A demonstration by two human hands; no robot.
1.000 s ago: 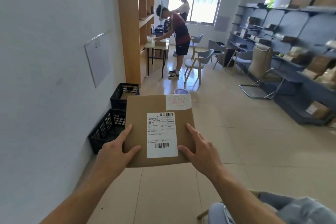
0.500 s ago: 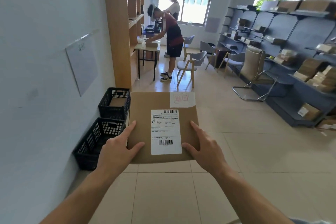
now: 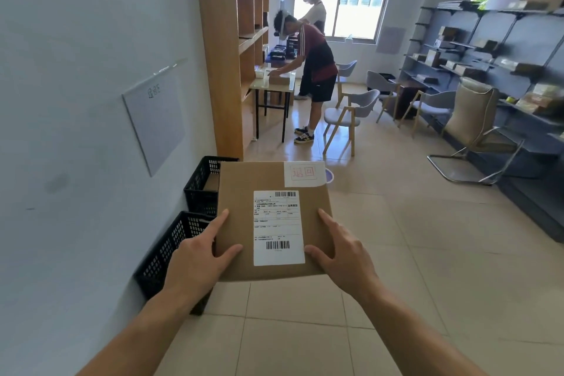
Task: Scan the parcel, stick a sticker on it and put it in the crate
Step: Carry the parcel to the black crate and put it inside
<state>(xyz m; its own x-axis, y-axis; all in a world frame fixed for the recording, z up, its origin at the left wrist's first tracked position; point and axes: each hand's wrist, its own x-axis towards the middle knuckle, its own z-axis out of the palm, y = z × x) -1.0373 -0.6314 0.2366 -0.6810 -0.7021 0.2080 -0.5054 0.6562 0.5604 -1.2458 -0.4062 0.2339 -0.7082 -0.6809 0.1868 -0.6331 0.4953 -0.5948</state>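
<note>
1. Parcel [image 3: 238, 207]: you hold it flat in the air above the tiled floor, label side up, just right of the near crate [image 3: 171, 250] by the wall. It hides part of the far crate [image 3: 201, 183] from view.
2. Grip: your left hand [image 3: 195, 262] and right hand [image 3: 345, 256] each clamp a near corner, with the thumb on top and the forefinger laid along the side edge. The other fingers are underneath, out of sight.
3. Both hands sit at the near end, so the far end hangs unsupported. Loosen either thumb as you swing left and the box could tip forward and fall.
4. The white sticker [image 3: 303, 173] with red characters sits on the far right corner, so that step looks done. Whether the shipping label [image 3: 278, 227] has been scanned cannot be told from here. Dropping it in unscanned would spoil the job.
5. There are two crates. The far one seems to hold something brown, and the near one's contents are hidden. Pick the wrong one and the sort fails.
6. The crates stand tight against the wall. Lower the box at an angle and a corner may catch on the rim, or your left knuckles may scrape the wall.
</note>
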